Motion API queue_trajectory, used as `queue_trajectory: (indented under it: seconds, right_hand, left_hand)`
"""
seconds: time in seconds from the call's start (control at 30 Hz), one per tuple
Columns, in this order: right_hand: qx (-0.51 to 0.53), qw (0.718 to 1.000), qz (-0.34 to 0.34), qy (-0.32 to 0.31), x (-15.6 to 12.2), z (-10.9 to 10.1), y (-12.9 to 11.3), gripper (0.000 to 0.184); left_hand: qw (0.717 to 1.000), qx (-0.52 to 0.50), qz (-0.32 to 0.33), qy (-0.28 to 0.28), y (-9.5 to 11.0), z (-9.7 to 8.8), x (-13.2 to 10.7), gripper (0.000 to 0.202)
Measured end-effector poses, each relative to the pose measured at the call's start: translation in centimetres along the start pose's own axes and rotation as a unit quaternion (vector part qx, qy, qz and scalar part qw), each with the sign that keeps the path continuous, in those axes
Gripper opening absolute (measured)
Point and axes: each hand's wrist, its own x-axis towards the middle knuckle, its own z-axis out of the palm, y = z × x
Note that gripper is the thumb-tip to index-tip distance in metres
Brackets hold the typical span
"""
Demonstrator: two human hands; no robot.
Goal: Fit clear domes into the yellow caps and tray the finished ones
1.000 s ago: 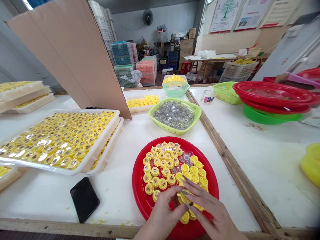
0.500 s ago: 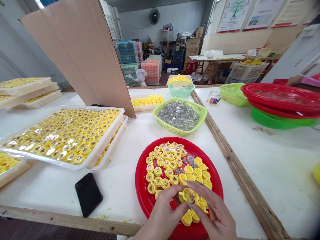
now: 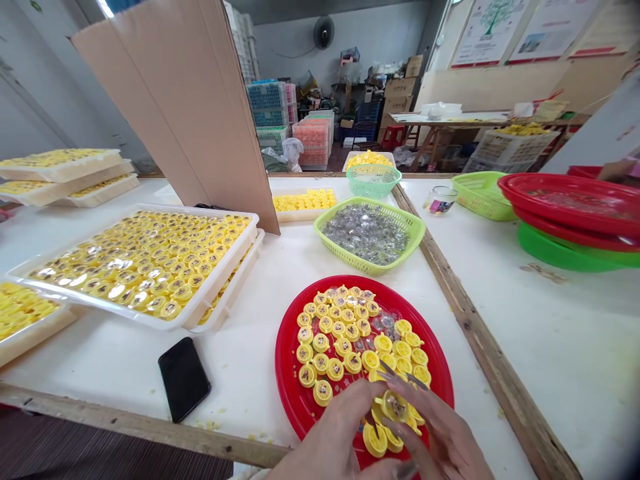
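Both my hands are at the near edge of a round red tray (image 3: 293, 373) that carries several small yellow round pieces (image 3: 340, 333). My left hand (image 3: 333, 437) and my right hand (image 3: 440, 437) pinch one yellow piece with a clear insert (image 3: 395, 405) between their fingertips, just above the tray. More yellow pieces lie right under my fingers. A green basket of clear glassy parts (image 3: 370, 233) stands behind the tray.
A white tray of finished yellow pieces (image 3: 140, 263) lies at the left, with more stacked trays (image 3: 65, 173) behind it. A black phone (image 3: 184, 378) lies near the front edge. A cardboard sheet (image 3: 185, 107) leans upright. Red and green trays (image 3: 575, 213) are stacked at the right beyond a wooden strip (image 3: 475, 333).
My hands have lifted one yellow piece off the tray and drawn it toward me. The view has shifted a little to the left.
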Motion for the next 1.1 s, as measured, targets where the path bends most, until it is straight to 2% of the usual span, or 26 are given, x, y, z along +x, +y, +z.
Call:
queue_trajectory:
  seconds: [0.1, 0.2, 0.27, 0.3, 0.37, 0.47, 0.53, 0.63, 0.7, 0.77, 0.93, 1.03, 1.1]
  right_hand:
    - [0.022, 0.999, 0.013, 0.044, -0.7, 0.6, -0.3, 0.055]
    - [-0.012, 0.999, -0.023, -0.023, -0.7, 0.6, -0.4, 0.057]
    - [-0.046, 0.996, -0.033, -0.071, -0.3, 0.5, -0.6, 0.055]
    - [-0.051, 0.995, -0.039, -0.076, -0.1, 0.6, -0.8, 0.058]
    - [-0.039, 0.997, -0.037, -0.048, 0.2, 0.9, -1.2, 0.067]
    - [0.021, 1.0, 0.018, -0.006, 0.3, 1.9, -1.8, 0.067]
    - [0.046, 0.997, 0.062, -0.015, 0.0, 2.6, -1.6, 0.061]
    - [0.013, 0.995, 0.096, -0.003, -0.8, 3.3, -0.6, 0.044]
    - [-0.004, 0.996, 0.084, 0.008, -1.1, 3.7, 0.3, 0.034]
    - [-0.009, 0.999, 0.053, -0.006, -1.2, 4.0, 1.0, 0.031]
    - [-0.03, 0.999, 0.004, -0.035, -1.5, 4.8, 2.2, 0.031]
    - [-0.035, 0.996, 0.005, -0.087, -0.7, 4.0, 2.5, 0.031]
    - [-0.064, 0.989, 0.009, -0.131, 1.1, 2.7, 2.9, 0.029]
  left_hand:
    - [0.999, -0.032, 0.015, 0.017, -0.1, 0.6, 0.2, 0.06]
    - [0.991, -0.08, 0.046, 0.096, -0.7, 2.0, 1.0, 0.038]
    - [0.979, -0.144, 0.038, 0.136, -1.4, 2.9, 1.5, 0.029]
    - [0.971, -0.191, 0.026, 0.143, -1.7, 3.2, 1.8, 0.028]
    - [0.948, -0.288, -0.007, 0.136, -2.2, 3.6, 2.0, 0.027]
    - [0.926, -0.357, -0.029, 0.116, -3.1, 3.7, 1.9, 0.028]
    - [0.931, -0.346, -0.023, 0.119, -3.6, 3.6, 1.6, 0.029]
    - [0.935, -0.329, -0.034, 0.13, -4.3, 3.7, 1.0, 0.041]
    - [0.933, -0.331, -0.051, 0.133, -5.0, 3.9, 0.6, 0.045]
    - [0.932, -0.33, -0.058, 0.141, -5.9, 4.3, 0.3, 0.041]
    - [0.929, -0.331, -0.058, 0.157, -7.9, 4.7, -0.2, 0.031]
    - [0.936, -0.314, -0.064, 0.144, -8.0, 3.8, -0.3, 0.033]
    - [0.954, -0.255, -0.076, 0.135, -7.6, 2.9, -0.4, 0.03]
